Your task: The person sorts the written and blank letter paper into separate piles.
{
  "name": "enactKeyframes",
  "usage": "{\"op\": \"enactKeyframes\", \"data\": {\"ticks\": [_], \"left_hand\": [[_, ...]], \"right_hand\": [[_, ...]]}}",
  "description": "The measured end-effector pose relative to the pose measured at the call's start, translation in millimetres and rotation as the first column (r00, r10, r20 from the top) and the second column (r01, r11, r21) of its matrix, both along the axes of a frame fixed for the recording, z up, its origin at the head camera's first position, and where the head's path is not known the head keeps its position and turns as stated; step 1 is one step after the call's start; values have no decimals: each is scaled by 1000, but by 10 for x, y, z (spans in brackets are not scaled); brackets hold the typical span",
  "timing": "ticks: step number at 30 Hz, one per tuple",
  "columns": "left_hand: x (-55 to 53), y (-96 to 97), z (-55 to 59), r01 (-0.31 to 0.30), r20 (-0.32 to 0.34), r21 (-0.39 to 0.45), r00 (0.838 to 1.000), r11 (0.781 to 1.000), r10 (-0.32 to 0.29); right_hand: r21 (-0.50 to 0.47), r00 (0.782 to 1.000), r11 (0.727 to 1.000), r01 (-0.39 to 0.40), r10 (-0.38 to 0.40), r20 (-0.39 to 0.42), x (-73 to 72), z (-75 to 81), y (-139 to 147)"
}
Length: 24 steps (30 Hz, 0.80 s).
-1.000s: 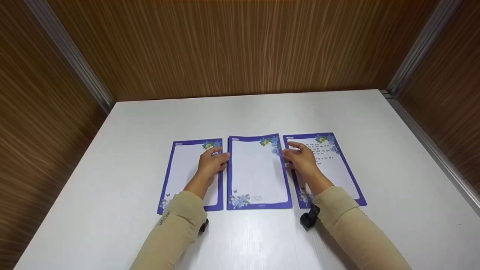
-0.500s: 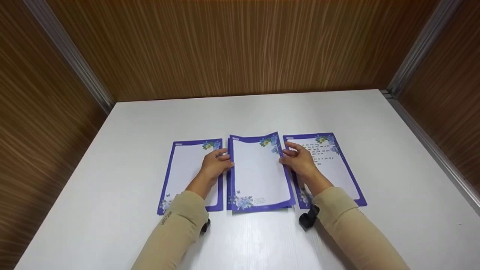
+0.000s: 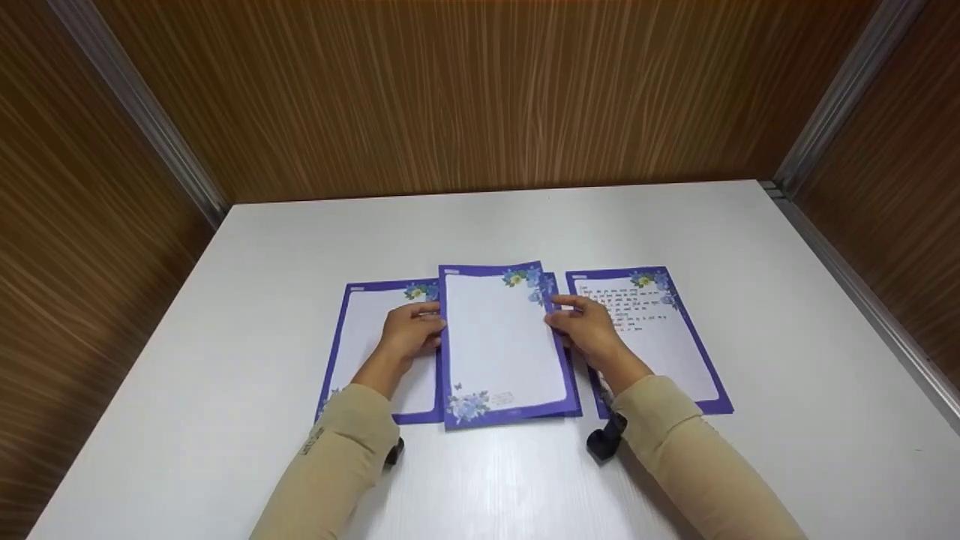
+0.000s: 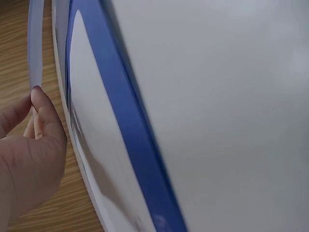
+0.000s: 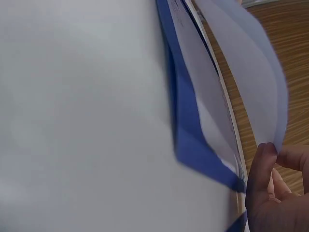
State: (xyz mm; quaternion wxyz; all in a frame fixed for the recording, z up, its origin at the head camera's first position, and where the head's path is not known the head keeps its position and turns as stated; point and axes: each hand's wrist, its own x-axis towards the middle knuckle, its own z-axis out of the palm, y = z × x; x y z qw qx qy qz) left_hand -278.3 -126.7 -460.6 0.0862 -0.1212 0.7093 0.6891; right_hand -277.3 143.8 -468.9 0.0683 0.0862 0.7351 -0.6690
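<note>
A purple-bordered sheet of stationery paper [image 3: 506, 337] with corner flowers is raised off the table between both hands. My left hand [image 3: 409, 332] pinches its left edge; my right hand [image 3: 591, 330] pinches the right edge. In the left wrist view, thumb and finger of the left hand [image 4: 36, 154] meet on the sheet's edge [image 4: 35, 53]. The right wrist view shows the right hand [image 5: 280, 193] pinching the bowed sheet [image 5: 251, 72]. Another purple-edged sheet [image 3: 575, 397] shows beneath the raised one, mostly hidden.
To the left lies a similar paper [image 3: 367, 322], partly covered by the raised sheet and the left arm. At right, a matching paper [image 3: 671, 360] bears handwritten lines. Wood-grain panels [image 3: 480, 97] stand around the white table [image 3: 247, 300].
Both hands have lifted the top sheet off the middle paper and carried it leftward. It now overlaps the left paper, and the one beneath shows along the right side.
</note>
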Motion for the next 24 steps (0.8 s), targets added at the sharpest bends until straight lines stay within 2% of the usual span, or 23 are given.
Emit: {"op": "enactKeyframes", "data": {"ticks": [9, 14, 21, 24], "left_hand": [[14, -248, -30, -35, -16, -35, 999, 999, 34], [11, -397, -41, -51, -17, -28, 999, 998, 50], [13, -614, -33, -61, -24, -66, 998, 996, 60], [14, -697, -33, -71, -29, -66, 997, 995, 69]], "right_hand": [[76, 1000, 997, 6, -5, -20, 31, 9, -278], [43, 999, 999, 17, -15, -34, 31, -3, -443], [-7, 998, 1000, 24, -25, -54, 27, -8, -692], [6, 998, 1000, 18, -18, -57, 29, -7, -793]]}}
